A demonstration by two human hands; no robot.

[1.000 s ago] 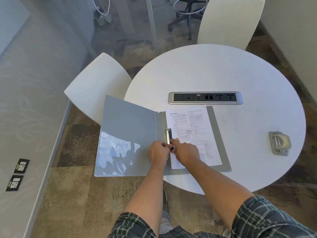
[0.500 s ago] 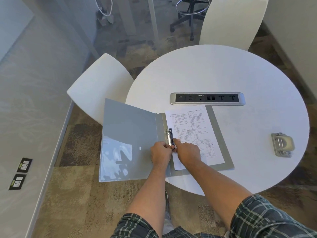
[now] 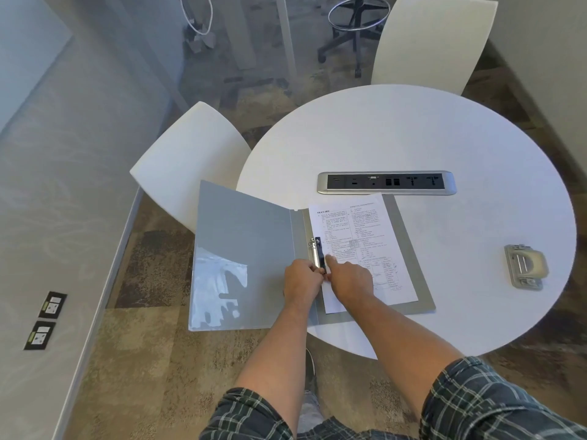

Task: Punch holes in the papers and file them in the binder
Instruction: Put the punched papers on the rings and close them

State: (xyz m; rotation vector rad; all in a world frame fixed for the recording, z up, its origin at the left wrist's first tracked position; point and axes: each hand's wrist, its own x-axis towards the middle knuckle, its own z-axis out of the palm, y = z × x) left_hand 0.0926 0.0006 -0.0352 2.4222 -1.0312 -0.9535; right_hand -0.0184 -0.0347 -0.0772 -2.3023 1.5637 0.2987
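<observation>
A grey binder (image 3: pixel 244 249) lies open at the round table's near left edge, its front cover hanging past the rim. Printed papers (image 3: pixel 359 242) lie on its right half. The metal ring mechanism (image 3: pixel 317 252) runs along the spine. My left hand (image 3: pixel 301 282) grips the near end of that mechanism. My right hand (image 3: pixel 349 279) rests on the papers beside it, forefinger pressed against the mechanism. A grey hole punch (image 3: pixel 525 266) sits alone at the table's right side.
A silver power socket strip (image 3: pixel 386 182) is set into the white table (image 3: pixel 444 138) just beyond the binder. White chairs stand at the left (image 3: pixel 187 163) and far right (image 3: pixel 435 39). A stool base (image 3: pixel 355 30) is on the floor behind.
Both hands stay at the ring mechanism; my right forefinger has stretched a little further along it. The view has shifted slightly.
</observation>
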